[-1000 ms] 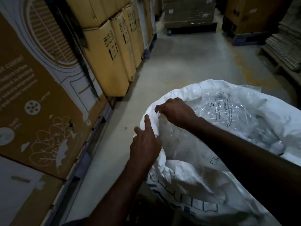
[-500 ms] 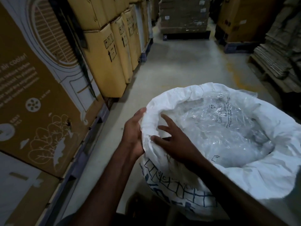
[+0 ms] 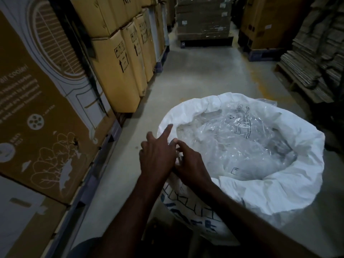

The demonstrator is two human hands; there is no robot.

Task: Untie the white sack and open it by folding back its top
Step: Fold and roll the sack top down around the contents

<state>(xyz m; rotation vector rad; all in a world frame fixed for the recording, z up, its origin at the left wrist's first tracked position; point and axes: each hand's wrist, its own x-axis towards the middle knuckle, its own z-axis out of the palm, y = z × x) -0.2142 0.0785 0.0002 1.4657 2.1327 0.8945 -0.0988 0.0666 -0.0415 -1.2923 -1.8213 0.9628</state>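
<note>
The white sack point(image 3: 279, 185) stands on the floor in front of me, its mouth wide open. Its top is folded outward into a thick rolled rim, and blue print shows on its near side. Inside lies a clear plastic liner point(image 3: 232, 142) with black printed text. My left hand point(image 3: 158, 157) is on the near-left part of the rim, index finger stretched along it and the other fingers curled on the fabric. My right hand point(image 3: 193, 168) touches the left one, and its fingers pinch the same stretch of rim from the inner side.
Stacked cardboard boxes point(image 3: 115, 67) and a large printed carton point(image 3: 37, 118) line the left side on pallets. A wrapped pallet load point(image 3: 202, 21) closes the far end of the aisle. Flattened cardboard stacks point(image 3: 316, 58) stand on the right. The concrete floor point(image 3: 204, 75) runs between them.
My right hand has moved from lying flat inside the sack to the near-left rim. My left hand has shifted from the rim's outside onto its top. The rim is folded over further.
</note>
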